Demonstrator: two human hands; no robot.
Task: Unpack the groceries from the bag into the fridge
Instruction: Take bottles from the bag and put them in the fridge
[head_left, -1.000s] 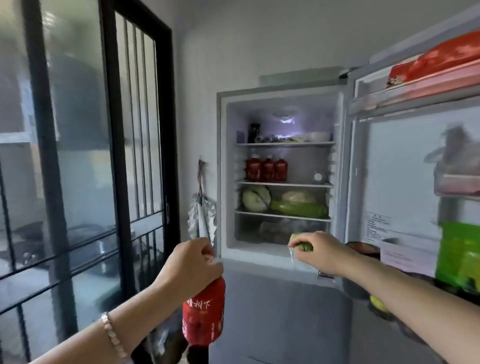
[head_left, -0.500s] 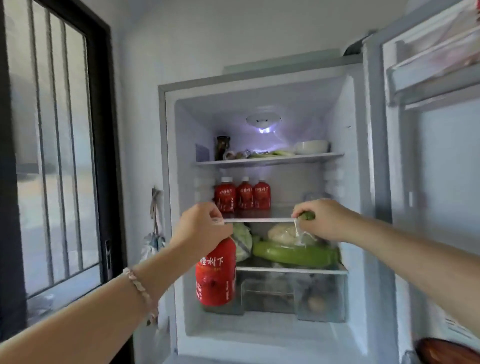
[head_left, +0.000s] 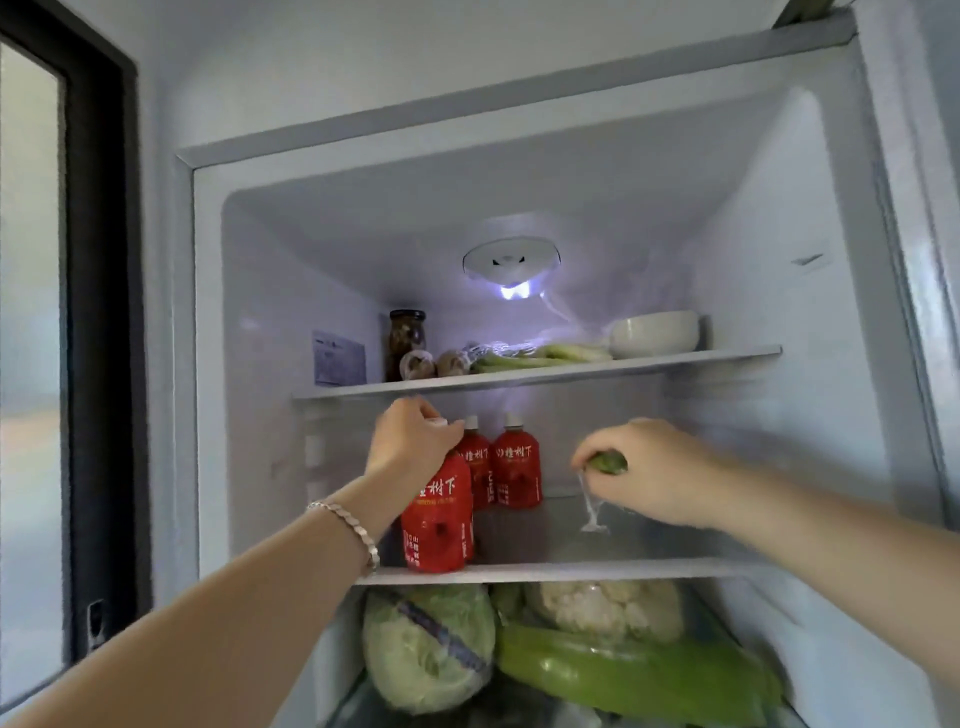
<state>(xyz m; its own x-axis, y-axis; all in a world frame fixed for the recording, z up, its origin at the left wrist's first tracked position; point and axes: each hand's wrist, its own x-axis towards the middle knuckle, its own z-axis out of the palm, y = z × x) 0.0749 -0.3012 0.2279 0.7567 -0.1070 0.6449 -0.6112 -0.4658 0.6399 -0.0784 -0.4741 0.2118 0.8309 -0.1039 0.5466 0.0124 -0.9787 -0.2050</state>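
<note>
The left hand is closed over the cap end of a red bottle, which stands upright directly below the hand at the near left of the fridge's middle shelf, in front of two matching bottles. The right hand curls its fingers around a small green vegetable, held above the same shelf to the right of the bottles. A strip of clear film hangs from it.

Middle shelf, red bottles standing at its left
</note>
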